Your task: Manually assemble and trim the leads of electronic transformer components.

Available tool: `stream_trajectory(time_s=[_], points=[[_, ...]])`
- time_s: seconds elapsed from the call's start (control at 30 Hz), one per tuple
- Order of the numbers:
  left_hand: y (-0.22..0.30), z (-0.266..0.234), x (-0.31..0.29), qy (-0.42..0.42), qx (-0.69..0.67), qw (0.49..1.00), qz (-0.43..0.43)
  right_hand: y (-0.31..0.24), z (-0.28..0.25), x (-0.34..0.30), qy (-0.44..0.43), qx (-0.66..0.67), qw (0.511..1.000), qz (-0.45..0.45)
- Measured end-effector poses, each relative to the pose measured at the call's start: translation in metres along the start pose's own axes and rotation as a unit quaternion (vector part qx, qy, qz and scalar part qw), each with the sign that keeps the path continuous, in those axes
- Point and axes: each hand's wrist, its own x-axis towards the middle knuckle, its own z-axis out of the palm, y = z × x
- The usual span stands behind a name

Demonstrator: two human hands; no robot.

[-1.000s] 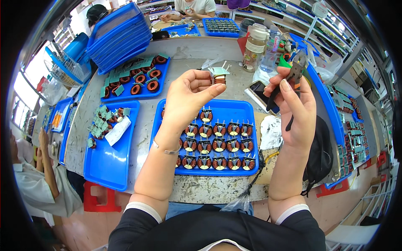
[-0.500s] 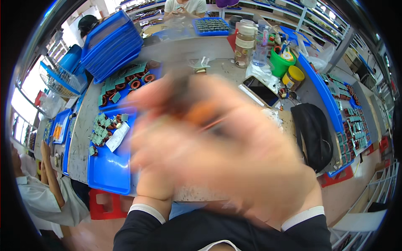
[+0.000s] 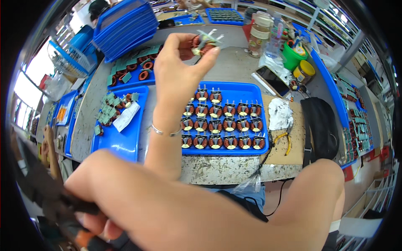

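My left hand, a bracelet at its wrist, is raised over the far part of the table. Its thumb and fingers pinch a copper-wound toroidal coil with a pale green board and metal leads. Below it lies a blue tray with rows of similar coils standing upright, partly behind the left forearm. My right arm crosses in front to the lower left. There my right hand curls around a blurred black object with an orange part; its kind cannot be made out.
Left stand a blue tray of green-topped parts with a paper slip, and stacked blue trays. Right are a phone, bottle, green bucket, yellow jar, black bag and yellow-handled tool. A co-worker's arm shows far left.
Both hands were blurred together before me. The left has moved away to the far side with the coil; the right has swung to the lower left. The tray of coils has come into sight.
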Motion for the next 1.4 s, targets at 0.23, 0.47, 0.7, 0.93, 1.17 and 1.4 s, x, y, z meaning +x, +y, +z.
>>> stream_trajectory(time_s=[0.23,0.47,0.7,0.93,1.17,1.4], points=[[0.037,-0.038,-0.004,0.019,0.057,0.989,0.136,-0.017,-0.033,-0.021,0.097,-0.168,0.980,-0.039],[0.057,-0.052,-0.008,0.029,0.036,0.972,0.231,0.010,-0.113,-0.014,0.300,-0.511,0.771,-0.234],[0.056,-0.046,-0.007,0.035,0.068,0.955,0.286,0.020,-0.116,-0.005,0.290,-0.654,0.639,-0.282],[0.056,-0.041,-0.009,0.028,0.095,0.959,0.265,0.027,-0.124,0.001,0.299,-0.661,0.625,-0.287],[0.056,-0.038,-0.010,0.012,0.100,0.964,0.248,0.033,-0.128,0.007,0.307,-0.663,0.619,-0.286],[0.047,-0.026,-0.012,0.000,0.032,0.978,0.208,0.033,-0.128,0.009,0.307,-0.682,0.613,-0.253]])
